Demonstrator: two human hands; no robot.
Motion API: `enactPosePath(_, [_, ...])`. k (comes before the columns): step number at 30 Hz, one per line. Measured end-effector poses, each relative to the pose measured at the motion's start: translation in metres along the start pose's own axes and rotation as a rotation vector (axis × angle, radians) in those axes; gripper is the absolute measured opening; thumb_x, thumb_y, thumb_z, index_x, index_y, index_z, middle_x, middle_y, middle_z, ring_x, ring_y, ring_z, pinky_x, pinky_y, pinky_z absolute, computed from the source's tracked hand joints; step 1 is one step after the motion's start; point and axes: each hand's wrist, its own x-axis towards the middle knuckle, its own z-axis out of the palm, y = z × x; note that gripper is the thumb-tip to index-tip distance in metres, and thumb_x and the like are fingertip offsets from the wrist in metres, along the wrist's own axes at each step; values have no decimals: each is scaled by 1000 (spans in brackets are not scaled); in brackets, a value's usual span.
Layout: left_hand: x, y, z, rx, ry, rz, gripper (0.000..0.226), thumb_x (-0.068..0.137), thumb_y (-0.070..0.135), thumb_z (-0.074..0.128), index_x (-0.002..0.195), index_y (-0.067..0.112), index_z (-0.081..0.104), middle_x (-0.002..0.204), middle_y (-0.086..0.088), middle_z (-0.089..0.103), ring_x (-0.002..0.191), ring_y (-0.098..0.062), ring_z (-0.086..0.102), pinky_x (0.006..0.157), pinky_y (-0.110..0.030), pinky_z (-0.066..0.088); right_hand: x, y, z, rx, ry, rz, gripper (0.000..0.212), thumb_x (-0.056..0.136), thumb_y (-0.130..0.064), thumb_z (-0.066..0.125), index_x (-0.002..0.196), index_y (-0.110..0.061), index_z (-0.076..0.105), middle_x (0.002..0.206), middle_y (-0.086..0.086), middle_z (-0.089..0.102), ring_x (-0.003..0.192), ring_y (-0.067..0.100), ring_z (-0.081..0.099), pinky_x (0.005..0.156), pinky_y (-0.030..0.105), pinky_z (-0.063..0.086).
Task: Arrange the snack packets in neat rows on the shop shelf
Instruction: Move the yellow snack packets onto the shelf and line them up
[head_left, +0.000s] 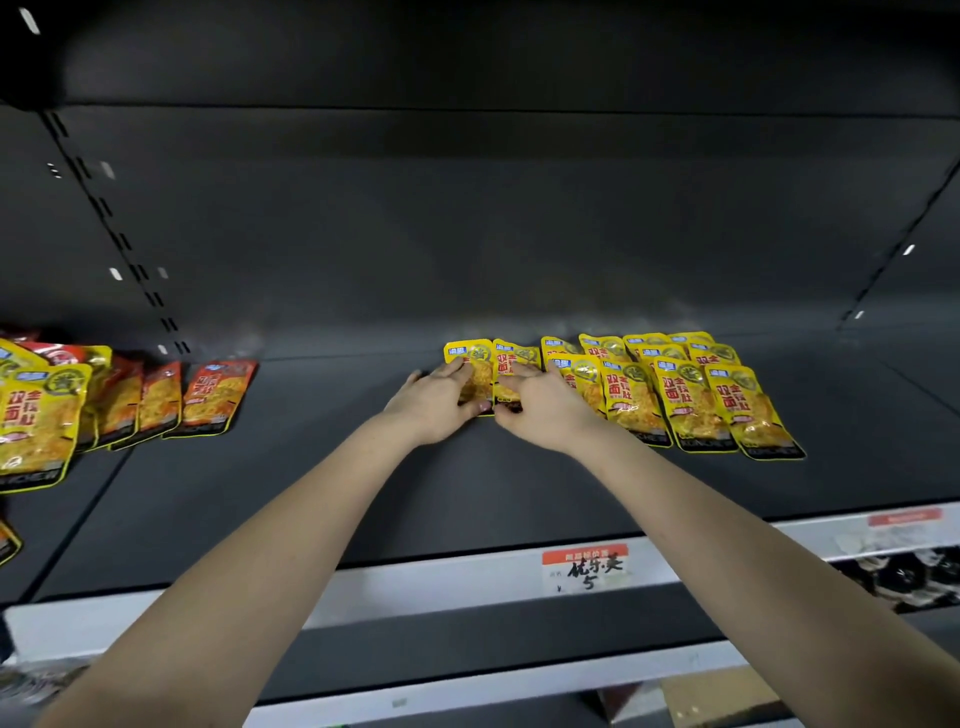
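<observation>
The left hand (436, 400) lies on the leftmost yellow packet (467, 358) of the right-hand group. Its fingers (457, 371) are close together and nearly flat on the packet's face, and the thumb is pressed to the near edge, so the packet is pinched between them. The right hand (545, 408) holds the second yellow packet (506, 356), just beside the first. Its fingers (519, 374) are bent down onto the face and the thumb is tucked at the near edge, almost touching the left thumb. Whether either thumb goes under its packet cannot be told.

These two packets lie toward the back edge of the shelf (363, 493), right of its middle. To their right lie the other yellow packets (691, 400), about ten of them. They overlap in rows from back to front, so the exact count is unsure.

Near the left end of the shelf lie at least three orange-red packets (215, 395), overlapping side by side. More yellow packets (41, 415) lie further left, partly cut off by the frame, so they cannot be counted.

One handwritten price tag (587, 569) sits on the front rail of the shelf.
</observation>
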Motion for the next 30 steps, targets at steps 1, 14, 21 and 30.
enactPosePath(1, [1,0,0,-6,-4,-1,65,95,49,37,149,17,19,159,-2,6,144,-19,19,117,-39,9,2,-1,0,-6,-16,6,52,92,-35,45,138,-12,43,152,13,29,142,23,24,119,40,12])
enactPosePath(14, [-44,-58,-26,-279,318,-131,49,95,27,45,141,12,37,147,-9,38,137,-24,34,114,-34,26,25,-83,-5,355,255,-120,52,84,-14,56,135,-16,46,144,8,40,132,22,41,111,29,29])
enactPosePath(21, [-103,-130,-49,-323,465,-304,45,92,19,49,137,15,43,138,-11,48,127,-27,45,105,-28,32,44,-176,13,384,136,-287,51,87,-15,53,137,-16,43,146,5,37,134,23,37,112,31,29])
enactPosePath(30, [-209,-242,-72,-219,587,-534,43,90,10,50,132,11,50,133,-12,52,120,-31,51,98,-29,36,70,-326,38,412,44,-530,50,88,-14,53,138,-11,44,144,5,39,132,21,39,109,23,25])
